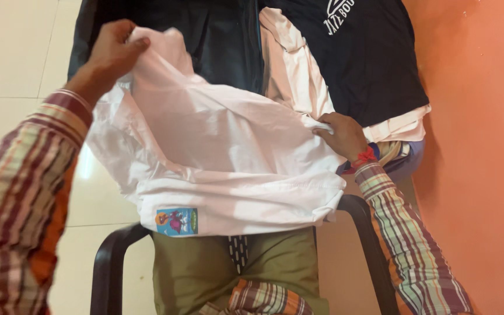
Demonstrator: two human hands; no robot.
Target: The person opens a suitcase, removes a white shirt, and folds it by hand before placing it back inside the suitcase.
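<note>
I had both hands on the white garment (217, 151), which lay spread over a pile of clothes on the dark plastic chair (107, 262). My left hand (112, 49) had its grip closed on a bunched upper edge of the cloth, lifted toward the chair back, while my right hand (342, 137) pinched the fabric at its right side, fingers closed narrowly on a fold. The garment hung slack between the two holds, its lower hem folded under, with a small coloured patch (177, 221) showing near the bottom left. Beneath it lay olive-green trousers (205, 271) and a checked cloth (263, 298) at the front of the seat; behind it were a dark garment (223, 35) against the chair back, a pale shirt (290, 76), and a black printed shirt (363, 58) beside the orange wall (479, 146). I judged the step in hand to be the lifting and straightening of the white piece, about midway, since it was gathered but not yet flat. I judged that the next move called for both holds to stay firm and draw apart evenly, so the cloth would tauten without dragging the clothes under it off the seat.
</note>
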